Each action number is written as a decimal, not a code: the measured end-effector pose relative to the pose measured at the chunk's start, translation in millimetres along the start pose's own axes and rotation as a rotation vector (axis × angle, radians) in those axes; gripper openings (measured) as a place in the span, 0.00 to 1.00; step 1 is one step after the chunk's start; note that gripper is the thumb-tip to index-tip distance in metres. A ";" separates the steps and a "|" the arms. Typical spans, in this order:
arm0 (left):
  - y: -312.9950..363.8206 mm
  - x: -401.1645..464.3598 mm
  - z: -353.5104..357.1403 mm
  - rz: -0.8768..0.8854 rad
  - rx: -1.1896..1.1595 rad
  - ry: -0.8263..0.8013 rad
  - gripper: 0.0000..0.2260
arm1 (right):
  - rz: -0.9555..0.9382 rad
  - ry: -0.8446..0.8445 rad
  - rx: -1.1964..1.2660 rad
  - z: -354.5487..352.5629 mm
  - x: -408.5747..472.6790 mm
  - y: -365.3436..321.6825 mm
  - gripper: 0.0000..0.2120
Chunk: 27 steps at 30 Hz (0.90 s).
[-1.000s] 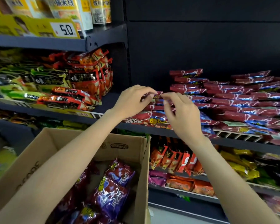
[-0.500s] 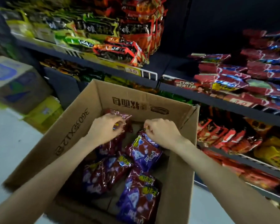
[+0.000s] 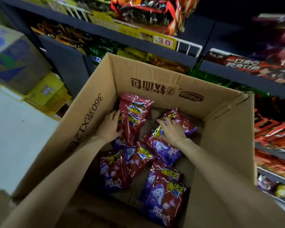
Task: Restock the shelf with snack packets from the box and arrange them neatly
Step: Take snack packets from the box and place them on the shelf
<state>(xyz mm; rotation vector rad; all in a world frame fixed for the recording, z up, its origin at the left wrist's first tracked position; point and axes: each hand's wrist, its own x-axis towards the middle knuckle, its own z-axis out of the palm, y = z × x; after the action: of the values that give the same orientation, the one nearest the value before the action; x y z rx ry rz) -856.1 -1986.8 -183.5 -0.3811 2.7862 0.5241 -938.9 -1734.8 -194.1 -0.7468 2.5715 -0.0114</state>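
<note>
An open cardboard box (image 3: pixel 155 71) sits below me with several red-and-purple snack packets in it. My left hand (image 3: pixel 109 127) grips the side of a small stack of packets (image 3: pixel 135 112) standing on edge near the box's far-left corner. With its fingers spread, my right hand (image 3: pixel 171 131) rests flat on another packet (image 3: pixel 164 148) in the middle of the box. More packets lie loose nearer to me (image 3: pixel 115 168) (image 3: pixel 163 195). At the upper right, blurred, is the shelf (image 3: pixel 237 74) with matching red packets (image 3: pixel 240 65).
Dark shelves run behind the box, with a yellow 3.0 price tag (image 3: pixel 164 41) and a white wire divider (image 3: pixel 187 46). Orange packets (image 3: pixel 273 129) fill the lower shelves on the right. On the floor at left stand a carton (image 3: pixel 10 55) and yellow packages (image 3: pixel 48 89).
Both hands left the shelf and dropped into the box as my view tilted down. My left hand now holds a stack of packets; my right hand has spread flat on one.
</note>
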 end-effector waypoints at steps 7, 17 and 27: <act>-0.2 12.4 12.4 0.051 0.038 0.100 0.39 | 0.076 -0.146 -0.021 17.4 15.1 7.6 0.46; -2.0 13.5 0.7 0.255 0.279 -0.156 0.28 | -0.094 -0.216 -0.063 -23.1 2.3 7.5 0.26; 23.5 -14.0 -32.3 0.375 0.363 -0.141 0.26 | -0.208 -0.157 -0.274 -70.2 -48.7 -8.7 0.24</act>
<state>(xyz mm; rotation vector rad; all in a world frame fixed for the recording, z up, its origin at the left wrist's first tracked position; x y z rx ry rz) -857.5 -1975.2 -142.8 0.2502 2.7411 0.1038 -928.5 -1725.7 -109.3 -1.0682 2.3615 0.3267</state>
